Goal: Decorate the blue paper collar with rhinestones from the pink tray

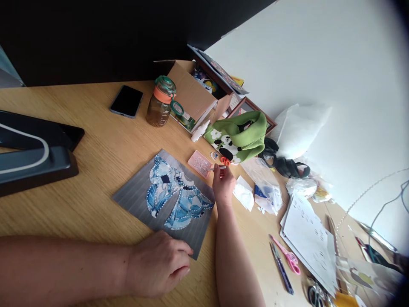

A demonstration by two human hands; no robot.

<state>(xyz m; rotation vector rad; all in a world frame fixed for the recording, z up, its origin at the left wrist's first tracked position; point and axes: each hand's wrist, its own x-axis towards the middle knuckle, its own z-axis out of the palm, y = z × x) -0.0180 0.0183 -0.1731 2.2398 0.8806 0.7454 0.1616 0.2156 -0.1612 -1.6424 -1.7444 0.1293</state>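
My right hand [223,185] pinches a thin white pen-like stick [219,169], its tip over the near end of a small pink tray [194,159] of tiny glittering beads. Beneath my left hand [161,264] lies the lower edge of a grey picture sheet [131,197]. That hand rests there with thumb and index finger apart, holding nothing; its other fingers are partly hidden. A blue dress-like design [188,209] on the sheet is outlined with small shiny dots. Small red-handled scissors [225,160] lie just beyond my right hand.
A bottle [159,104], phone [127,101], cardboard box [191,91], white small bottle [200,131] and green panda bag [236,136] stand or lie behind. To the right are plastic bags [268,192], papers [308,232], pink scissors [289,258] and a cutter [281,268]. A dark stand [38,164] sits left.
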